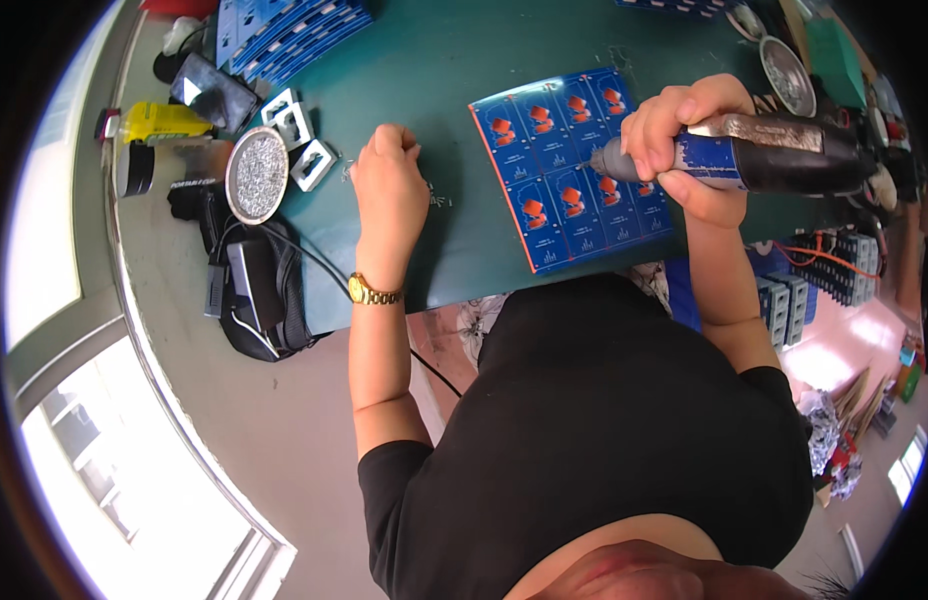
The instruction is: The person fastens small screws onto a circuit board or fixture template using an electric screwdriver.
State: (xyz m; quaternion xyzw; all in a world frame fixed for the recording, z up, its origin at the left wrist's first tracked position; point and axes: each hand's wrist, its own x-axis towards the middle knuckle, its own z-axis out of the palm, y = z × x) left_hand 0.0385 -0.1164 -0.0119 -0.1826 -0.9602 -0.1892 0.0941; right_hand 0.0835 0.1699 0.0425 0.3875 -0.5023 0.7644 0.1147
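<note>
My right hand (687, 150) grips an electric screwdriver (784, 158) with a grey nose, a blue band and a black body. It is held sideways, its nose pointing left over a blue printed sheet (556, 235) with rows of orange pictures. My left hand (392, 190) is left of the sheet, with its fingers curled in. Whatever lies between those fingertips is hidden. Small metal pieces (439, 198), apparently screws, are scattered on the green table (464, 275) around this hand.
Beside my left hand are white plastic frames (311, 165) and a round dish (230, 185) of small metal pieces. A phone (214, 92), a yellow bottle (164, 122) and a black bag (294, 300) are farther left. Blue panels (294, 35) are stacked at the far left; another dish (787, 75) stands far right.
</note>
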